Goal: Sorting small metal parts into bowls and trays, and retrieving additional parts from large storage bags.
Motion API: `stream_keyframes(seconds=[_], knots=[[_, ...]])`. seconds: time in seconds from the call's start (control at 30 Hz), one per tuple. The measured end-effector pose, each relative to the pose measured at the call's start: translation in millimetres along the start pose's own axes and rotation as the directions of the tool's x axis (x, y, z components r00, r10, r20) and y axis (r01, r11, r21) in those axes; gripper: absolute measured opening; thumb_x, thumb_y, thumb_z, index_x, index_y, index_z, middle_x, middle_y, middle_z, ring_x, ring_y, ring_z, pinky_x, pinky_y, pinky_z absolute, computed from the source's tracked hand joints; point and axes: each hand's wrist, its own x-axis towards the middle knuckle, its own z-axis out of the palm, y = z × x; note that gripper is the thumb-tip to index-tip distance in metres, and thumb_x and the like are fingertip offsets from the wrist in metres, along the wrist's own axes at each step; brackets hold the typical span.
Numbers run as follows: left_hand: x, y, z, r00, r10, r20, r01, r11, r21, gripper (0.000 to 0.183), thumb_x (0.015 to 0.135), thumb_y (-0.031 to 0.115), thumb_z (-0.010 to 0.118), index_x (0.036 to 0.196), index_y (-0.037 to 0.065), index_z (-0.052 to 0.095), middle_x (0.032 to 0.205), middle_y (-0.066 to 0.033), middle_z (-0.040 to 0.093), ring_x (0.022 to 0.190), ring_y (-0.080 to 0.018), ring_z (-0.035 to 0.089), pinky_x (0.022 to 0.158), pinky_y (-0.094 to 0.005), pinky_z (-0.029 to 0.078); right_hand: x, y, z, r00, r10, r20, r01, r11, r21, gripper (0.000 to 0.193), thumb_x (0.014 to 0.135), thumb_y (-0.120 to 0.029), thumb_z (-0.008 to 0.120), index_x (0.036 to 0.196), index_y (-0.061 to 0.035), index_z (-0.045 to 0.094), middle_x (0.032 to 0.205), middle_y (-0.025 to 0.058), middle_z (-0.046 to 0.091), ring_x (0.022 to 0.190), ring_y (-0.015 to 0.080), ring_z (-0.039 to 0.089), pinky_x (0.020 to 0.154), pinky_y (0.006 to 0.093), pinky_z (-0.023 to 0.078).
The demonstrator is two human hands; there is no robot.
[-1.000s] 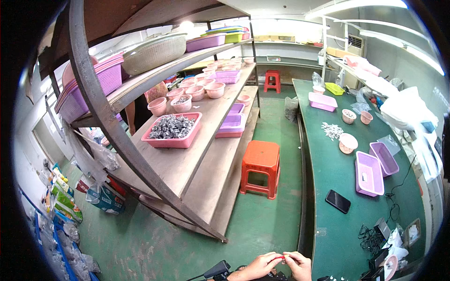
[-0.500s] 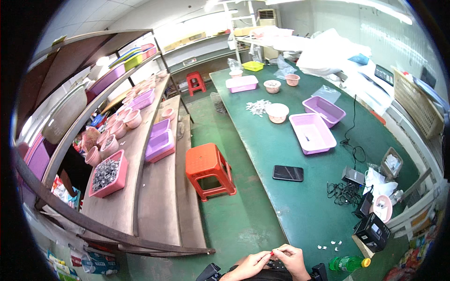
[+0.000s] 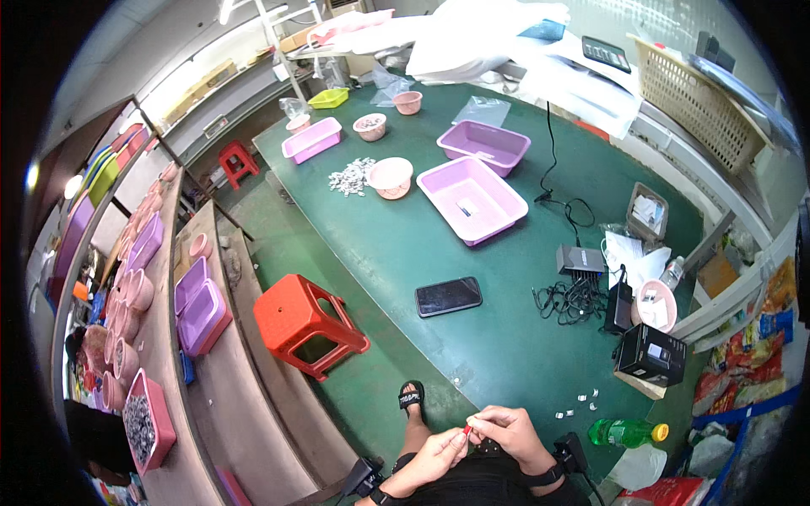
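Close together over my lap at the table's near edge, my two hands meet around a small red piece. The fingers of my left hand are closed on its lower side. From the other side, the thumb and fingertips of my right hand pinch it. Most of the piece is covered by fingers, so its exact kind cannot be made out. Several small white pieces lie on the green table to the right of my hands, beside a green bottle with a yellow cap.
A phone, tangled black cables and a black box lie on the table. Farther back are purple trays, a pink bowl and a pile of small pieces. An orange stool stands left, near shelves with pink pots.
My view has turned, so the table and stool appear farther left. Both hands sit slightly higher in view, still pinching the red piece. A sandalled foot now shows below the table edge.
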Motion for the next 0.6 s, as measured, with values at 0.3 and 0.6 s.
stream_keyframes(seconds=[0.3, 0.6], knots=[[42, 91, -115, 0.972, -0.048, 0.231, 0.11, 0.959, -0.262, 0.032, 0.083, 0.028, 0.031, 0.086, -0.001, 0.044, 0.052, 0.0036, 0.028, 0.041, -0.0041, 0.022, 0.037, -0.0167, 0.02, 112, -26, 68, 0.992, -0.106, -0.063, 0.111, 0.991, 0.071, 0.012, 0.074, -0.003, 0.049, 0.082, 0.0043, 0.054, 0.072, 0.0035, 0.052, 0.062, 0.0067, 0.047, 0.055, 0.0183, 0.039], [56, 139, -173, 0.956, 0.289, 0.049, -0.274, 0.823, 0.497, 0.02, 0.076, 0.01, 0.048, 0.093, 0.001, 0.05, 0.064, -0.0034, 0.053, 0.056, -0.0062, 0.049, 0.051, -0.0183, 0.04, 158, -34, 117, 0.947, -0.207, -0.244, 0.184, 0.976, -0.113, 0.017, 0.073, -0.005, 0.051, 0.088, 0.0017, 0.053, 0.078, 0.0017, 0.05, 0.065, 0.0044, 0.045, 0.057, 0.0153, 0.038]])
